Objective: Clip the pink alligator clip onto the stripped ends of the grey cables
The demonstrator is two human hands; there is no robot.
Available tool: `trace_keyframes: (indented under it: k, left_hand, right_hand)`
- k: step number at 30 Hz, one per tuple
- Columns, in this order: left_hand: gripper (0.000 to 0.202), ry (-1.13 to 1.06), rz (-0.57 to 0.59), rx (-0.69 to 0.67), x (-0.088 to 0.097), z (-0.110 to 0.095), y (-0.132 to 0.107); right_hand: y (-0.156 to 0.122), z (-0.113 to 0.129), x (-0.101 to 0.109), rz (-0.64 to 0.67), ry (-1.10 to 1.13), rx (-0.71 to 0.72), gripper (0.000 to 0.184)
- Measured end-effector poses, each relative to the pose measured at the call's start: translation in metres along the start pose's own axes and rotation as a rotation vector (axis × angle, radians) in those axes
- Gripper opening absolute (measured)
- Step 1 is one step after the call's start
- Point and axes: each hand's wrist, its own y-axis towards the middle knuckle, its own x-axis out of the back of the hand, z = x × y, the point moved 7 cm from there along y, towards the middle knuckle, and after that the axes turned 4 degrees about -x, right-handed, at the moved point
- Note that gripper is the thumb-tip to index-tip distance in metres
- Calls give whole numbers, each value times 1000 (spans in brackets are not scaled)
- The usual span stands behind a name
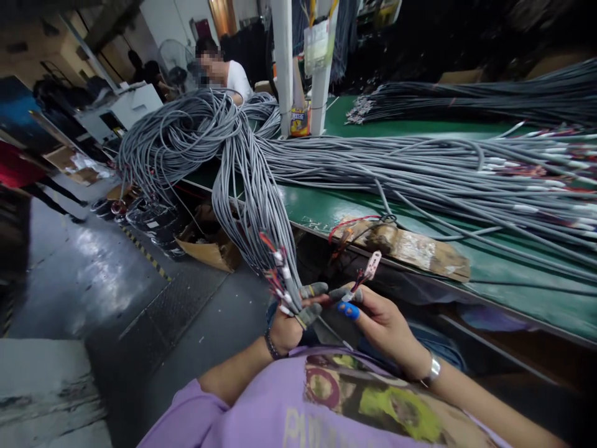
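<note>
My left hand is closed around the ends of a thick bundle of grey cables that hangs off the edge of the green table. The cable ends show red and white stripped wires. My right hand pinches one wire end with a small pinkish connector between finger cots, one grey, one blue. Both hands are close together, just above my lap.
Many more grey cables lie across the table, and a darker bundle at the back. A brown cardboard piece is taped to the table edge. Another person sits at the far end beside white posts. Boxes lie on the floor at left.
</note>
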Motion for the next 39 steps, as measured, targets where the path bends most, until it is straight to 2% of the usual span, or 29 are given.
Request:
trace_keyframes:
  k: [2, 5, 7, 10, 13, 15, 21, 24, 27, 31, 34, 36, 39]
  left_hand:
    - [38, -57, -64, -50, 17, -6, -2]
    - [36, -153, -146, -80, 41, -19, -3]
    - [32, -195, -142, -96, 49, -31, -3]
    - [34, -188, -128, -85, 51, -43, -2]
    - [30, -97, -165, -50, 43, -45, 1]
    - [28, -36, -162, -32, 30, -41, 5]
    - [25, 40, -16, -20, -21, -20, 22]
    - [24, 96, 26, -22, -37, -12, 27]
    - [26, 133, -8, -12, -44, -5, 29]
    - [27, 185, -9, -6, -51, 3, 31]
    - [29, 239, -45, -2, -51, 8, 32]
    - [29, 292, -96, -5, -47, 8, 32]
    - [29, 391, -75, -14, -47, 6, 31]
  right_hand:
    - [6, -3, -6, 19, 69, -46, 25]
    - [12, -12, -21, 108, 275, -212, 33]
    - [14, -15, -33, 180, 387, -296, 36]
    - [15, -14, -45, 230, 442, -317, 35]
    - [15, -15, -51, 215, 473, -333, 36]
    - [14, -15, -50, 197, 486, -327, 37]
    - [0, -21, -34, 157, 522, -356, 37]
    - [-6, -34, -26, 140, 511, -432, 38]
    - [-12, -48, -22, 148, 504, -513, 42]
    - [-16, -52, -13, 220, 482, -530, 41]
    - [-17, -51, 3, 286, 319, -523, 33]
    - [-14, -50, 22, 190, 153, -461, 26]
    - [-10, -49, 39, 41, 179, -402, 25]
